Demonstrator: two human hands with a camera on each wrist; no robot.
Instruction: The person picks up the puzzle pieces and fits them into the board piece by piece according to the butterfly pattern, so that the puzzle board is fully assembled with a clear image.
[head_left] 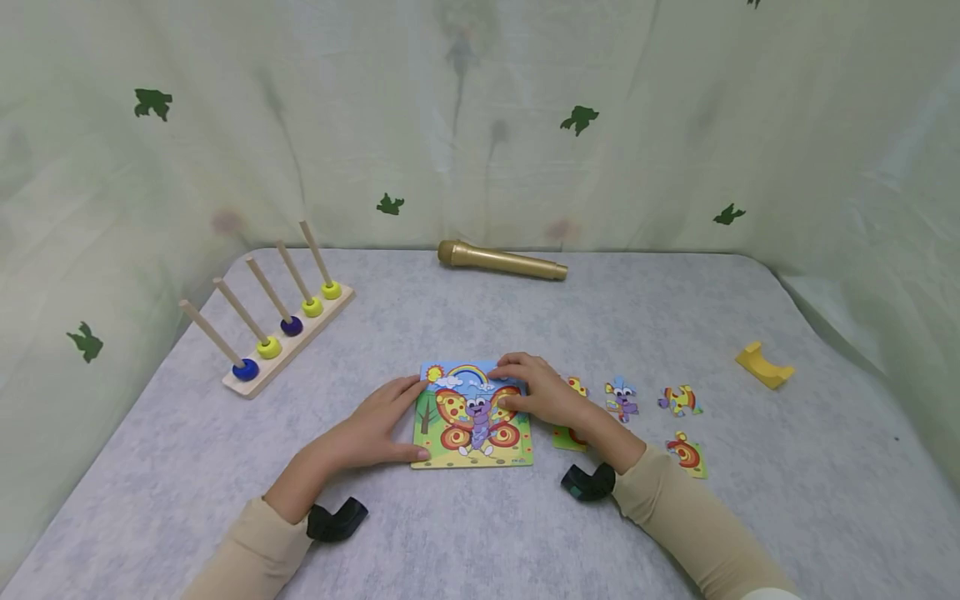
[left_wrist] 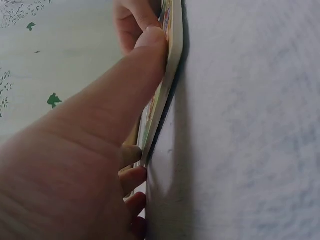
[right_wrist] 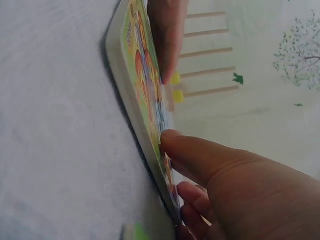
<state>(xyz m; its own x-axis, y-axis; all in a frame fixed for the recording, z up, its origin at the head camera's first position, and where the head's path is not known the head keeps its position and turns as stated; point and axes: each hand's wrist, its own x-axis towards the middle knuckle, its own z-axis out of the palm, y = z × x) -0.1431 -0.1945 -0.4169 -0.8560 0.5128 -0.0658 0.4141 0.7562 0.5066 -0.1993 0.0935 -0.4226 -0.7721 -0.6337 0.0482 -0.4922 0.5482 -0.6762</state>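
Note:
A square puzzle board (head_left: 472,454) with a butterfly, rainbow and sun picture lies on the table in front of me. My left hand (head_left: 375,425) spans its left edge, thumb near the lower corner and forefinger by the sun. In the left wrist view, that thumb (left_wrist: 150,42) rests on the board's edge. My right hand (head_left: 543,392) reaches over the upper right part, its thumb and fingertips touching the picture. The right wrist view shows that thumb (right_wrist: 172,140) on the board's face. Beneath and beside the right forearm lie loose puzzle pieces, some partly covered.
Loose pieces include a butterfly head (head_left: 621,398), a wing piece (head_left: 681,401) and a red-yellow one (head_left: 687,455). A wooden peg stand (head_left: 288,342) with rings stands left. A gold toy microphone (head_left: 502,261) lies at the back; a yellow curved block (head_left: 763,365) sits right.

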